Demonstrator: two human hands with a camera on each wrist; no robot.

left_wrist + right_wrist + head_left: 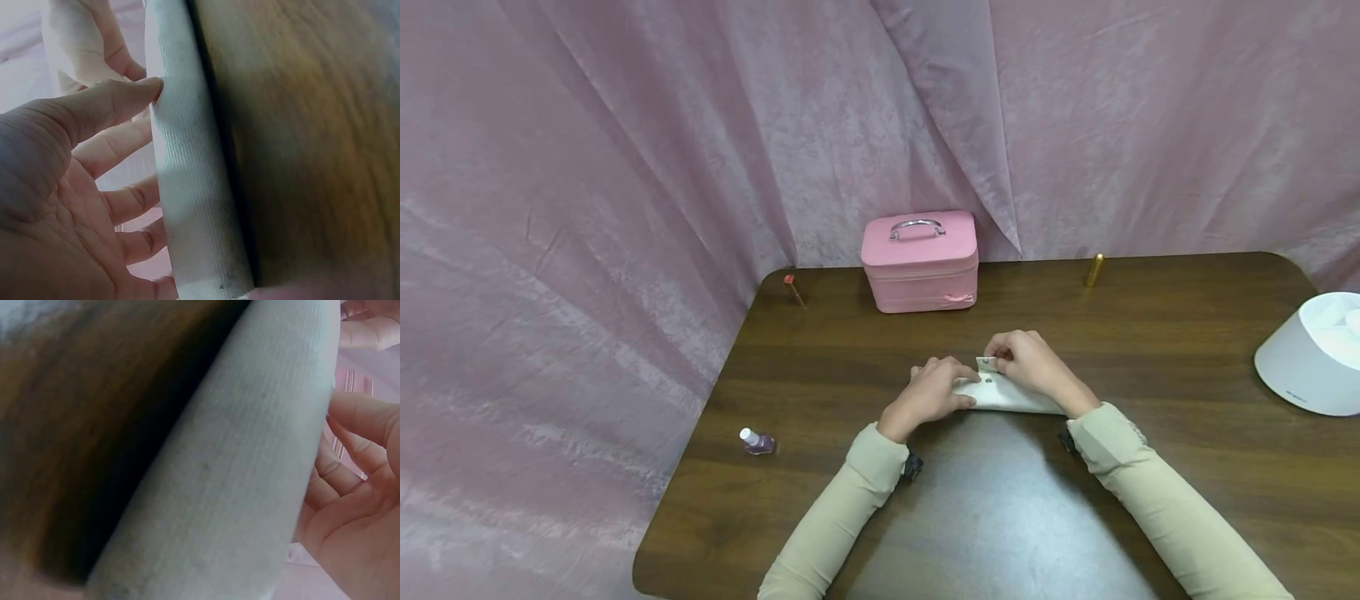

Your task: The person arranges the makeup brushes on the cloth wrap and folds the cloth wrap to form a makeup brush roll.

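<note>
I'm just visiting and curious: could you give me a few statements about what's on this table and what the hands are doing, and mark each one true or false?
1. Both hands hold the white pouch. True: the left hand and right hand each have a grip on it.
2. The pink case is open. False: its lid is shut.
3. A small bottle lies to the left of the hands. True.
4. The gold tube lies flat beside the pouch. False: it stands upright near the table's far edge.
5. The case has a metal handle on top. True.
</note>
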